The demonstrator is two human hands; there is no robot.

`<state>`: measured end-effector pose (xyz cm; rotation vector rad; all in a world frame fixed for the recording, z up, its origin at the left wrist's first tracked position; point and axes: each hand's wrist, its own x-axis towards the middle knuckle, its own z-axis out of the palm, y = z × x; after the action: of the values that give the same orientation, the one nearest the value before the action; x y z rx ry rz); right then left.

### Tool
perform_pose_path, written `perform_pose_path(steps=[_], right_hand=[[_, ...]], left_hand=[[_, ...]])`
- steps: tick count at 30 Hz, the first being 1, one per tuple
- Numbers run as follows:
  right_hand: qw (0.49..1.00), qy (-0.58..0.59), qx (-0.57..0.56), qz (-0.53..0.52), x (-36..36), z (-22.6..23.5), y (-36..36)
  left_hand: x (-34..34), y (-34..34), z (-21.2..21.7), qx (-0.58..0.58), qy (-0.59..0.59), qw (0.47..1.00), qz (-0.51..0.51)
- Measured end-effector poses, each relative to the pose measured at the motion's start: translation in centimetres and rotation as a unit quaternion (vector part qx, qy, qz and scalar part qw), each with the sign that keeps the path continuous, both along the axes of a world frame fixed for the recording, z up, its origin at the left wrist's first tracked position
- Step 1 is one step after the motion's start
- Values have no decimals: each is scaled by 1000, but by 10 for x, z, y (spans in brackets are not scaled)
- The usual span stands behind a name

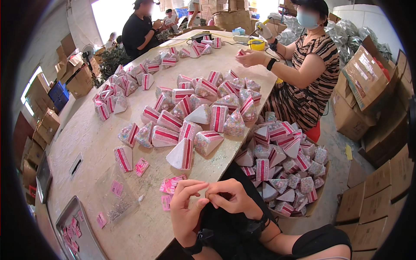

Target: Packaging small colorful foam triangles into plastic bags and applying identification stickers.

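Both my hands are raised over the near edge of the table, fingertips meeting. My left hand (185, 208) has its fingers bent, with the thumb and a fingertip close to the right fingertips. My right hand (229, 196) is closed in a pinch. Whatever sits between the fingertips is too small to make out. Just beyond the left hand lie pink printed cards (170, 185), and another pink card (166, 202) is beside it. Farther off stand several glittery toy cake slices (181, 154), white with pink layers.
A clear plastic bag (113, 190) with small silvery bits lies to the left, near a metal tray (73, 210) holding pink packets. An open carton (321, 190) heaped with cake slices stands right of the table. Across it, a masked co-worker (310, 65) handles a small piece.
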<state>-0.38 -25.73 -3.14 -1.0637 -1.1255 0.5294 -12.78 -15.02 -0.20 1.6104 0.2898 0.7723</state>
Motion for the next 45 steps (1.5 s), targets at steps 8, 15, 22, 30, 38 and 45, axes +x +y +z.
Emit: perform_pose_path(steps=[8,15,22,30,38,45], right_hand=[[990,69,30,115,6,4,-7],[983,148,41,98,0,2,-7],[984,158,0,77,1,-4,-7],[990,116,17,-72,-17,2,10],[913,-291,115,-261,-4,-4,19],[875,-358,81,-315,19,2,2]], left_hand=[[6,-6,-6,-30,-68,996,-53],[11,-12,-9,-7,-97,995,-4],[16,-22,-5,52,-43,993,93],[27,-32,-8,118,30,954,274],[36,-40,-11,-95,-4,951,293],[59,-46,-11,-167,28,963,210]])
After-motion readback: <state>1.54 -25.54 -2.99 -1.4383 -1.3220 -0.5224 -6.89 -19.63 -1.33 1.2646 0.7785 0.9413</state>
